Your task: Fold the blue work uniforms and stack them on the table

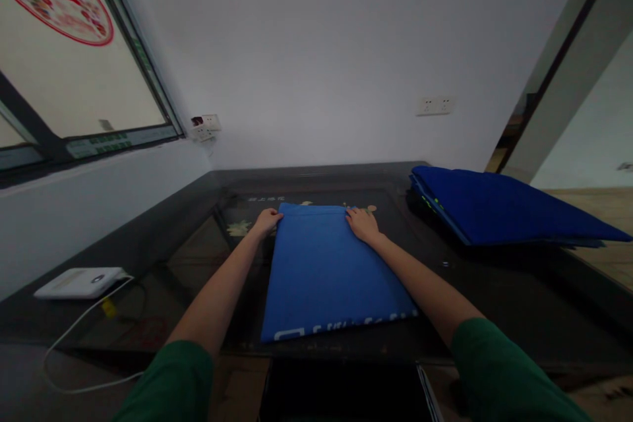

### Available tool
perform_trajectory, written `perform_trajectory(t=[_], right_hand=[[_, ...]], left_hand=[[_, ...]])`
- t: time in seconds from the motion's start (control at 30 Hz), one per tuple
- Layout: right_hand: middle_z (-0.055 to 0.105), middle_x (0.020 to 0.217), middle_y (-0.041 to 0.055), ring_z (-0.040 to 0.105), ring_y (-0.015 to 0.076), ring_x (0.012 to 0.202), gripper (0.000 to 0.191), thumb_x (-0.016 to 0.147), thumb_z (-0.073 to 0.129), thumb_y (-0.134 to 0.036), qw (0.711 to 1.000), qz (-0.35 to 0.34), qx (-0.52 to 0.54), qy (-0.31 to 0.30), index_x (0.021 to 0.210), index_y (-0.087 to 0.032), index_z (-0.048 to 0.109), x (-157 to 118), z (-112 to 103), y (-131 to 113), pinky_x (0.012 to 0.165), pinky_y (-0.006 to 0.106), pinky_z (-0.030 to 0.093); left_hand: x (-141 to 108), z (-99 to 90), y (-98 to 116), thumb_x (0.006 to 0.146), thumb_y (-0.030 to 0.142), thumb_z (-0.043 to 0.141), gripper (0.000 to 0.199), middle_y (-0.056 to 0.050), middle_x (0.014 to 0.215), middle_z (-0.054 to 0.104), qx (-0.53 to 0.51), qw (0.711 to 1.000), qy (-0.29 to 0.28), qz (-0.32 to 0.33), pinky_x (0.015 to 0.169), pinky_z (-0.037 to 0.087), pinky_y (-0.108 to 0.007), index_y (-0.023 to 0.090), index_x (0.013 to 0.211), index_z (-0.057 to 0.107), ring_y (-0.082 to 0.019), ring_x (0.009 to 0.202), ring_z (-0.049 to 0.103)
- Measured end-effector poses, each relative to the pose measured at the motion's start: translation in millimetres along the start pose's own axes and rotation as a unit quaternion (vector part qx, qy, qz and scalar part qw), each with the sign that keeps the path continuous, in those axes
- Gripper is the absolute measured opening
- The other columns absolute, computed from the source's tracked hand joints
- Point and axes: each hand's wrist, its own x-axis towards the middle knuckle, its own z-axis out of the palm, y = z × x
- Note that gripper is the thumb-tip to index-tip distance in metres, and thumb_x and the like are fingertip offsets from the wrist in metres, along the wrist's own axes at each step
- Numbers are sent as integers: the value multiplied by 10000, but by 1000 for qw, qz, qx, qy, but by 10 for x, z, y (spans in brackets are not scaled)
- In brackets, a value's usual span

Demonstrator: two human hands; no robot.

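Observation:
A folded blue cloth (326, 264) lies flat on the dark table, its far edge narrower in view and white printing along its near edge. At the far left corner, my left hand (268, 220) has thumb and fingers closed on the cloth's edge. My right hand (362, 223) rests palm down over the far right corner, with its fingers laid out on the fabric. What lies beneath the cloth is hidden.
A stack of darker blue folded cloth (494, 204) sits on the table's right side. To the left lies a white device (82, 282) with a white cable (74, 330). A wall with sockets (435, 105) borders the glossy black table (316, 179).

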Motion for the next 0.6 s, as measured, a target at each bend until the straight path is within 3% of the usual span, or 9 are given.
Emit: perform_trajectory(t=[0.2,0.4,0.5,0.6], right_hand=[[490,1408,115,454,266,1264,406,983,365,-313,999,11,33,-6,1353,-210,498,-32,22,12,1056,444,305],[499,1386,151,443,245,1283,404,925,463,-221,995,58,86,9,1318,-146,526,-15,-196,200,1036,365,354],[621,1194,186,559,285,1147,305,917,467,-222,987,115,113,-8,1147,-123,640,-98,-362,409,962,405,413],[693,950,161,655,271,918,214,873,563,-251,975,149,150,-68,985,-118,688,-274,-526,549,818,390,498]], left_hand=[[-7,10,-61,701,198,673,126,-5,611,573,36,999,8,-10,551,365,-192,159,650,565,-126,611,544],[-59,-22,-23,747,231,639,184,-27,530,566,50,998,-25,-37,562,399,-209,165,589,570,-174,638,610],[-95,-108,-31,760,280,652,254,-48,463,543,41,994,-57,-78,571,430,-247,158,555,566,-219,618,632],[-164,-172,-27,749,317,687,242,-71,492,585,-5,988,-105,-116,580,469,-285,133,617,602,-237,596,642]])
